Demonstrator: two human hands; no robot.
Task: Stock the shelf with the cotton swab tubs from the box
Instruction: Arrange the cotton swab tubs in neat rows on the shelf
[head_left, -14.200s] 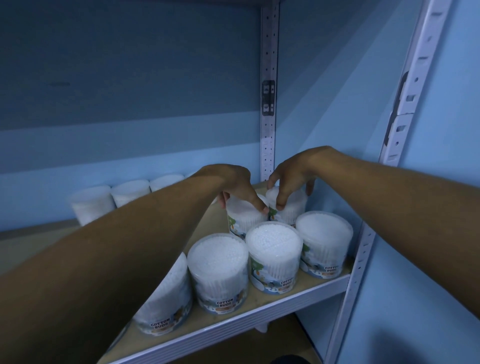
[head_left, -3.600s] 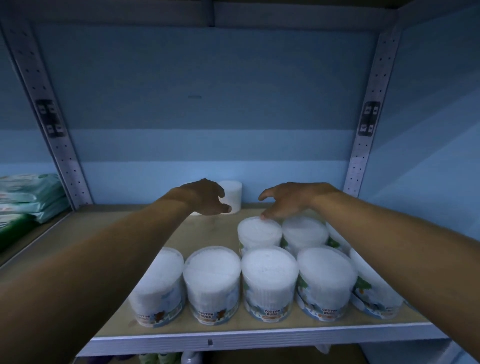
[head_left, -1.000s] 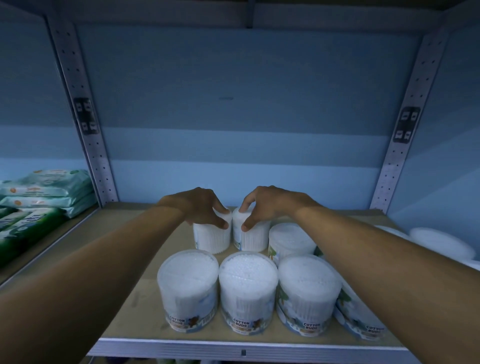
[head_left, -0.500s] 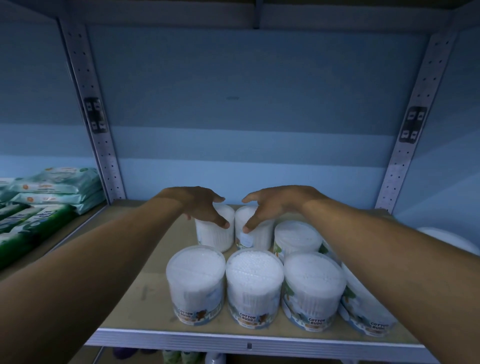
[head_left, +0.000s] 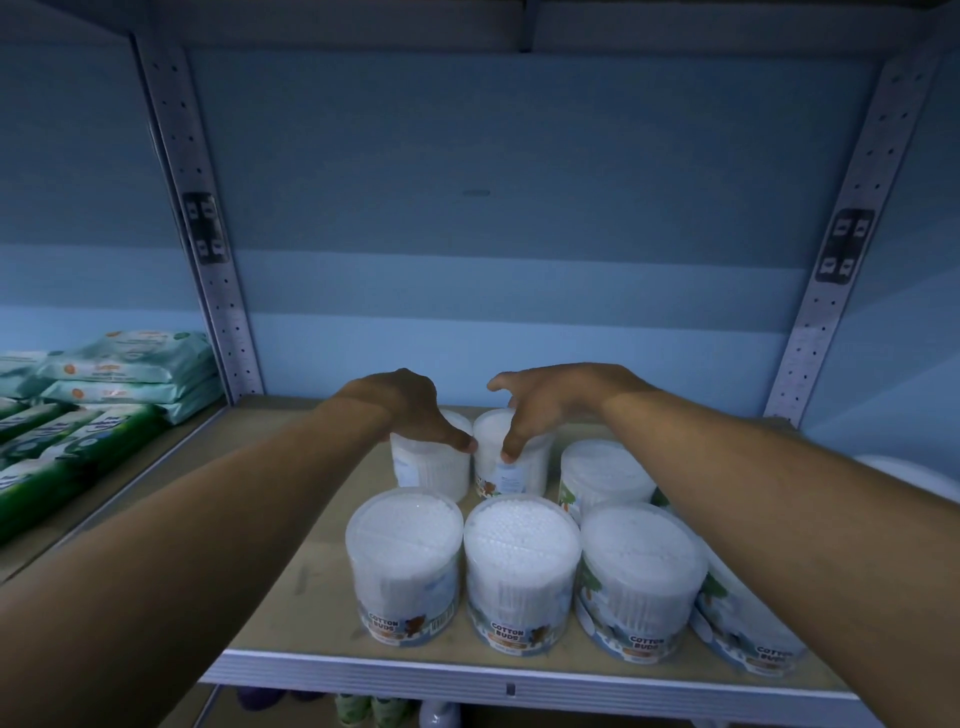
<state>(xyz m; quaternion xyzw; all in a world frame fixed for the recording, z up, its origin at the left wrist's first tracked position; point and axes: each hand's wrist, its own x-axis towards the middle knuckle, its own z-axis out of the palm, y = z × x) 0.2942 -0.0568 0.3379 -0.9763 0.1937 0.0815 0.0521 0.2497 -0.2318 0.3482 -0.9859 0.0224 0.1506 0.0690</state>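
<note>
Two cotton bud tubs were being set into the second row of a wooden shelf (head_left: 311, 566) at the centre of the frame, one under each hand. The left hand (head_left: 410, 410) was draped over the lid of the left rear tub (head_left: 431, 467), fingers curled down its far side and thumb hooked on the near rim, so that tub was judged to be held. The right hand (head_left: 540, 400) was arched above the right rear tub (head_left: 511, 462), its thumb tip touching the tub's front wall while the fingers were lifted and spread; whether any finger rested on the far side could not be told. The two tubs stood just beside each other, behind a front row of tubs (head_left: 519, 566) labelled "COTTON BUDS" along the shelf edge, with a further tub (head_left: 608, 475) to the right in the second row. Packs of wipes (head_left: 130, 374) were stacked on the neighbouring bay at the left of the frame. The box named in the task was not in view. The step in hand was judged to be the placing and squaring of this pair; the next move was thought to call for both hands to be lifted clear without the front row being knocked, and for more tubs to be fetched.
</note>
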